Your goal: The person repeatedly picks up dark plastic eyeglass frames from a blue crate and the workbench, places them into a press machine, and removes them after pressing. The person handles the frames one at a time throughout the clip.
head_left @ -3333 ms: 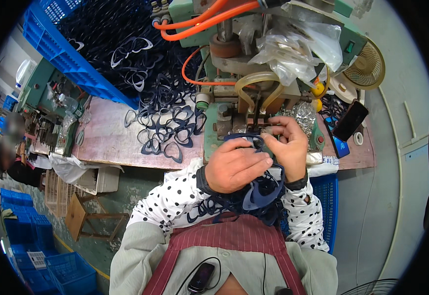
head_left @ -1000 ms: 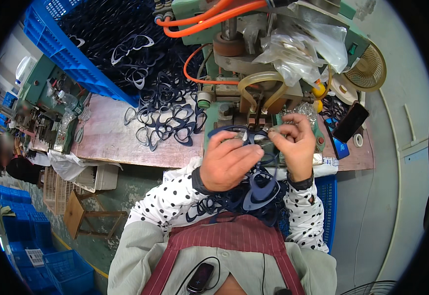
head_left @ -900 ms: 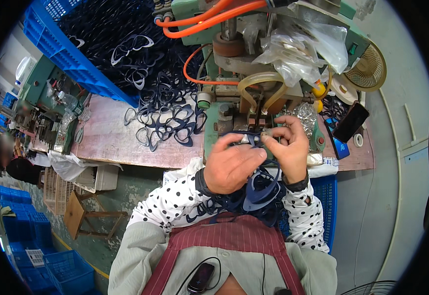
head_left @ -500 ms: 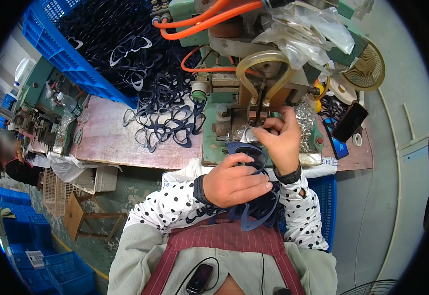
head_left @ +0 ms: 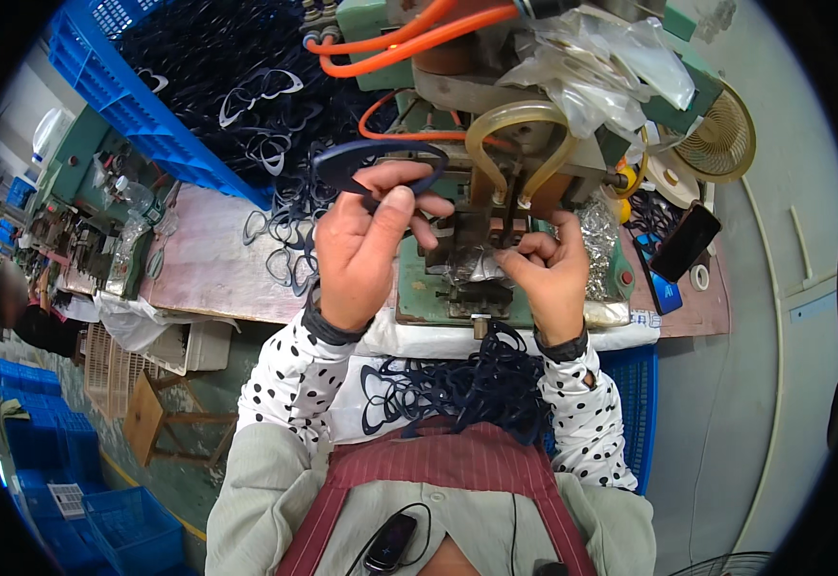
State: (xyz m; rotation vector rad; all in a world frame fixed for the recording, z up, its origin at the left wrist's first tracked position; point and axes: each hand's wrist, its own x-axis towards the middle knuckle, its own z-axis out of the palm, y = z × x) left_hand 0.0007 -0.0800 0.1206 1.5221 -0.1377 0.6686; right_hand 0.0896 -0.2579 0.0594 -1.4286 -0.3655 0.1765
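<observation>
My left hand (head_left: 361, 252) is raised in front of the green machine (head_left: 421, 300) and pinches a dark blue eyeglass frame front (head_left: 344, 163) between thumb and fingers. My right hand (head_left: 549, 280) rests at the machine's small metal jig (head_left: 477, 261) under the clear tube loop, fingers curled; nothing shows in them. A heap of the same dark blue frames (head_left: 481, 386) lies in my lap against the machine's front edge.
A blue crate (head_left: 126, 96) full of frames stands at the back left, with loose frames (head_left: 285, 254) spilled on the worn bench. Orange hoses (head_left: 409, 36) and a plastic bag (head_left: 597, 67) hang above. A phone (head_left: 685, 240), shiny small parts (head_left: 597, 240) and a fan (head_left: 723, 144) are at the right.
My left hand has lifted a frame off the jig, up and to the left. My right hand has let go of it and stays curled at the jig.
</observation>
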